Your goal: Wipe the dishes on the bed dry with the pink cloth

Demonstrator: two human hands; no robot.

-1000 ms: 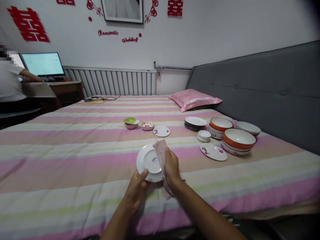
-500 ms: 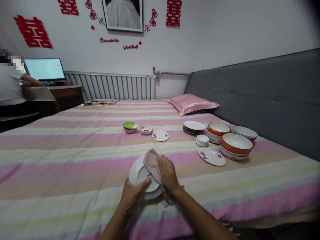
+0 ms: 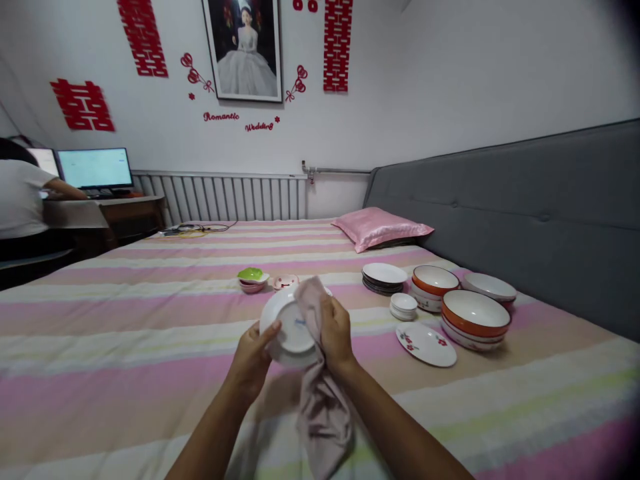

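Small round white ceramic plate [image 3: 291, 330] held tilted, underside toward you, left of orange-and-white ceramic bowls [image 3: 475, 313]. Your left hand [image 3: 249, 360] fingers clamp rim; right hand [image 3: 335, 333] fingers press dusty-pink cloth [image 3: 320, 407] on it. Wiping step, apparently; next calls for turning plate.

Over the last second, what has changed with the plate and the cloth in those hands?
The white plate has been lifted higher above the bed. More of the pink cloth now hangs below the right hand. The left hand still grips the plate's rim; the bowls on the bed have not moved.
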